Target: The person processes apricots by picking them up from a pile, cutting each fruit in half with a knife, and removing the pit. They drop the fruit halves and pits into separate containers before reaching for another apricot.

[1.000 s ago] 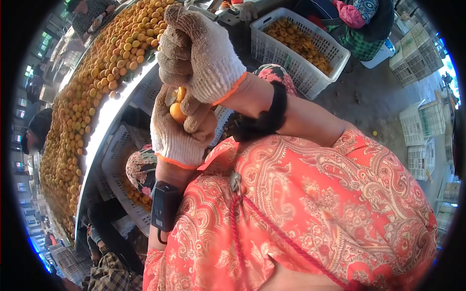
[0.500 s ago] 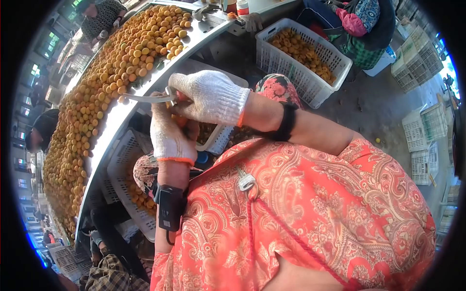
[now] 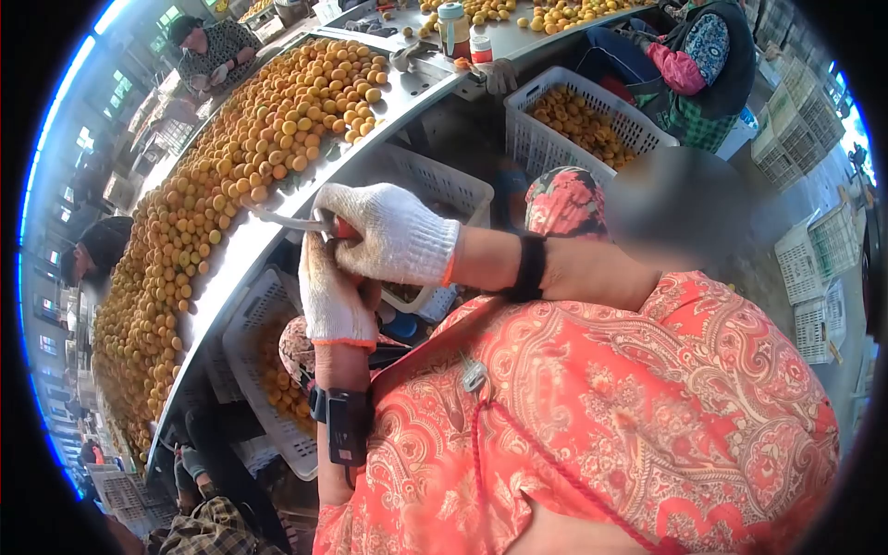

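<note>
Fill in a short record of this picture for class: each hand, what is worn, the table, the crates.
Right hand: gloved, closed around the red handle of a curved blade
Left hand: gloved, just below the right in view; anything held is hidden
Worn: black band, right wrist; black device, left forearm
Table: heaped with orange fruit
Upper crate: orange fruit pieces
Crate beside left forearm: more orange pieces

Table strip [image 3: 215,298] free; half-hidden crate [image 3: 453,180] perhaps blocks below.
</note>
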`<control>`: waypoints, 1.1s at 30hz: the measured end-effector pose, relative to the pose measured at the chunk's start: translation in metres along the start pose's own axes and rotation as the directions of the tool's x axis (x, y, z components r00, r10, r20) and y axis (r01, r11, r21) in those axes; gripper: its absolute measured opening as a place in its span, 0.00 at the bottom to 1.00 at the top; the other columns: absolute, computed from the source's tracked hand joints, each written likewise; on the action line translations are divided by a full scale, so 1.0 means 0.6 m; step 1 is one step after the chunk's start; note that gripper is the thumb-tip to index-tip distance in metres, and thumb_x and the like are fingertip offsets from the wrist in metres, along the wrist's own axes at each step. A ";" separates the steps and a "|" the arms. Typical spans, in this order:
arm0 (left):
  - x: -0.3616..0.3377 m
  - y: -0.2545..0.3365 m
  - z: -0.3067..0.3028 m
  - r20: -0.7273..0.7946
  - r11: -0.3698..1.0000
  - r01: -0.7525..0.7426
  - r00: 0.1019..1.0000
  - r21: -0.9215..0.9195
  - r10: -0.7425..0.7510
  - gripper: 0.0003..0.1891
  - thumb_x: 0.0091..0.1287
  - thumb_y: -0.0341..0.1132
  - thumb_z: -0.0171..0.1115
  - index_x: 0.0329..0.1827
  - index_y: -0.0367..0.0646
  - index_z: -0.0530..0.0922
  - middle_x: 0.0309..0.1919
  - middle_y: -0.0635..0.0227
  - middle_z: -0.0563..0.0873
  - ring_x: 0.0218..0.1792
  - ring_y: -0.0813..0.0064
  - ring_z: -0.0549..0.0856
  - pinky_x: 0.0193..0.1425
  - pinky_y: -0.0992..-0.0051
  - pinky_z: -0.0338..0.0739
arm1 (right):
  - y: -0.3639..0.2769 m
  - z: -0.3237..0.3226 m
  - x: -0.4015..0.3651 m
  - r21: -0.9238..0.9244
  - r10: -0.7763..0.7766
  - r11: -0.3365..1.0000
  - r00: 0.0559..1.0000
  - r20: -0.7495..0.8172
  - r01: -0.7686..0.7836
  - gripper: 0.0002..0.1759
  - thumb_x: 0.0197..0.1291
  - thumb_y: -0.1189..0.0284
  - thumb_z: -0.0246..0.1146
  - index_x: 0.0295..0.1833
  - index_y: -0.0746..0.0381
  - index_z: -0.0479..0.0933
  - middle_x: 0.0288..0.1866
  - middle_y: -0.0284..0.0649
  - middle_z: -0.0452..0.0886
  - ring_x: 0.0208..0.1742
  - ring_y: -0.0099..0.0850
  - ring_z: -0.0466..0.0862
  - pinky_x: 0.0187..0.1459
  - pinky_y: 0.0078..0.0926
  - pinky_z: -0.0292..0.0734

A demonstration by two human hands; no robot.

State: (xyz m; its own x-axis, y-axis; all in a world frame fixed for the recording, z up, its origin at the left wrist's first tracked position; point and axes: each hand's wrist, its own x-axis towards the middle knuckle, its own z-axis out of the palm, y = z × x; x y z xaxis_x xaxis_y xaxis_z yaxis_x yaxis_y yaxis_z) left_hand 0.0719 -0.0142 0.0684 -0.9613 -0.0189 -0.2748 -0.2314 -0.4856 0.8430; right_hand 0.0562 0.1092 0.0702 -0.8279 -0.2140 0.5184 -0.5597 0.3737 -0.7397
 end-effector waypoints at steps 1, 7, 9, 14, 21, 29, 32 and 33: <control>0.003 -0.002 -0.007 0.004 1.000 -0.002 1.000 0.001 0.002 0.14 0.76 0.49 0.58 0.52 0.51 0.78 0.36 0.76 0.83 0.24 0.84 0.82 0.14 0.85 0.68 | 0.008 0.001 0.003 -0.036 -0.062 0.997 0.998 0.019 0.063 0.16 0.52 0.73 0.67 0.46 0.62 0.73 0.33 0.50 0.81 0.38 0.52 0.84 0.38 0.41 0.79; 0.013 0.020 -0.068 0.082 0.977 -0.050 0.996 0.206 0.033 0.13 0.75 0.50 0.59 0.47 0.51 0.79 0.36 0.76 0.80 0.32 0.84 0.82 0.25 0.91 0.74 | 0.094 0.006 0.014 -0.086 0.024 0.995 0.983 -0.180 -0.040 0.16 0.54 0.69 0.69 0.45 0.63 0.74 0.29 0.49 0.82 0.35 0.53 0.84 0.36 0.43 0.79; 0.031 0.055 -0.117 0.027 0.958 -0.098 0.995 0.268 0.094 0.11 0.74 0.47 0.60 0.42 0.50 0.80 0.35 0.76 0.79 0.30 0.86 0.80 0.22 0.91 0.68 | 0.127 -0.001 0.008 -0.204 0.250 0.948 0.968 0.008 -0.243 0.16 0.55 0.65 0.68 0.43 0.64 0.75 0.34 0.50 0.85 0.40 0.51 0.86 0.42 0.44 0.81; 0.061 0.109 -0.310 -0.371 0.804 -0.013 0.883 0.594 0.288 0.07 0.71 0.43 0.60 0.41 0.52 0.78 0.23 0.75 0.77 0.14 0.84 0.69 0.15 0.82 0.57 | 0.220 -0.021 -0.030 -0.193 0.542 0.832 0.836 0.081 -0.520 0.24 0.57 0.60 0.69 0.53 0.65 0.77 0.47 0.54 0.86 0.50 0.50 0.86 0.54 0.42 0.78; 0.160 0.232 -0.475 -0.126 0.201 0.000 0.779 0.980 0.614 0.20 0.72 0.42 0.62 0.59 0.36 0.78 0.41 0.65 0.86 0.43 0.75 0.85 0.48 0.73 0.78 | 0.288 -0.037 -0.046 -0.051 0.655 0.755 0.750 0.092 -0.653 0.20 0.58 0.62 0.67 0.50 0.65 0.80 0.48 0.53 0.86 0.53 0.51 0.84 0.55 0.40 0.78; 0.430 0.095 -0.038 0.237 0.369 -0.252 0.968 0.895 0.085 0.16 0.71 0.33 0.59 0.59 0.40 0.80 0.48 0.67 0.87 0.38 0.80 0.83 0.36 0.82 0.76 | 0.342 -0.024 -0.045 0.052 0.661 0.726 0.717 0.221 -0.685 0.17 0.59 0.64 0.66 0.46 0.66 0.80 0.41 0.54 0.86 0.47 0.50 0.86 0.49 0.41 0.78; 0.556 0.022 -0.019 0.169 0.242 -0.153 0.984 0.958 -0.048 0.15 0.70 0.35 0.60 0.56 0.40 0.82 0.41 0.67 0.87 0.32 0.82 0.80 0.32 0.80 0.74 | 0.368 -0.018 -0.051 -0.027 0.704 0.695 0.672 0.229 -0.719 0.17 0.59 0.64 0.66 0.46 0.67 0.78 0.38 0.52 0.84 0.42 0.48 0.85 0.45 0.40 0.78; 0.597 0.004 -0.023 0.136 0.158 -0.125 0.989 0.980 -0.065 0.15 0.70 0.36 0.60 0.55 0.40 0.83 0.39 0.68 0.86 0.30 0.81 0.78 0.31 0.79 0.73 | 0.371 -0.015 -0.048 -0.029 0.710 0.688 0.665 0.230 -0.725 0.17 0.59 0.64 0.66 0.46 0.67 0.78 0.38 0.52 0.84 0.42 0.48 0.85 0.45 0.40 0.78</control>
State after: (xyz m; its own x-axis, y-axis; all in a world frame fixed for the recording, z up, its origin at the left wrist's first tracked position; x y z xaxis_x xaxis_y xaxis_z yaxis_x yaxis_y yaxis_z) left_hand -0.2708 -0.0343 -0.0343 -0.9555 0.1322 -0.2638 -0.0631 0.7817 0.6205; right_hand -0.0443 0.2070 -0.1055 -0.9564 -0.0849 -0.2795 0.2161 0.4382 -0.8725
